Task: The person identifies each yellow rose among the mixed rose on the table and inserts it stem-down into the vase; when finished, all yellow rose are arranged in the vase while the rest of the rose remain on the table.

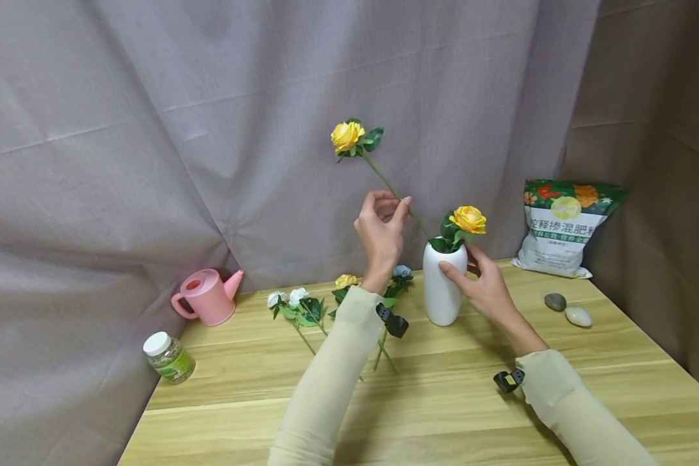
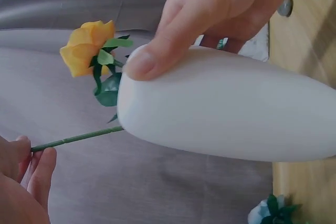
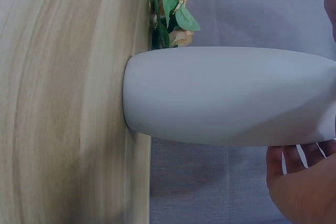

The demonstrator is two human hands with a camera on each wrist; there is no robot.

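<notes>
My left hand pinches the stem of a yellow rose between thumb and fingers. The stem slants down to the right, its lower end at the mouth of a white vase. In the left wrist view the stem end meets the rim of the vase; whether it is inside is hidden. My right hand grips the upper part of the vase, thumb in front and fingers behind. A second yellow rose stands in the vase, its bloom leaning right over the rim. The vase stands upright on the table.
White roses, a yellow rose and a blue flower lie behind my left forearm. A pink watering can and a lidded jar stand left. A fertilizer bag and two stones are at right.
</notes>
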